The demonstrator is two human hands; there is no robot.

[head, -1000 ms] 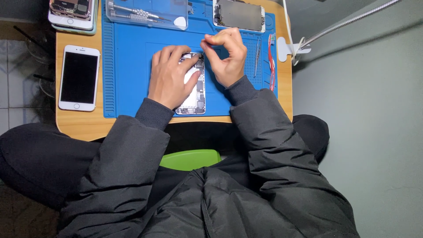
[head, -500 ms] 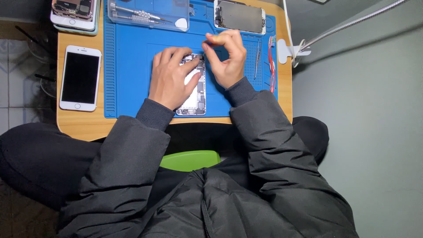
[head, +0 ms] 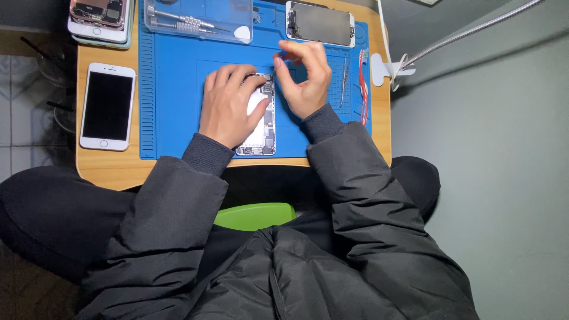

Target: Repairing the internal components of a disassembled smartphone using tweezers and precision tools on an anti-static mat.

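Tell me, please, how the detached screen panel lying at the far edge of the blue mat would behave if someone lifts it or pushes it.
The screen panel looks thin and flat, so probably light and somewhat bendable. Lying face down with its parts exposed, it seems fragile. On the blue mat it would likely slide rather than roll or tip.

left hand [head: 228,106] flat on opened phone [head: 261,127], frame centre | right hand [head: 305,77] just above it, fingertips pinched, what they grip too small to tell | blue mat [head: 172,89] underneath | white phone [head: 108,106] at left | detached screen [head: 320,24] at top
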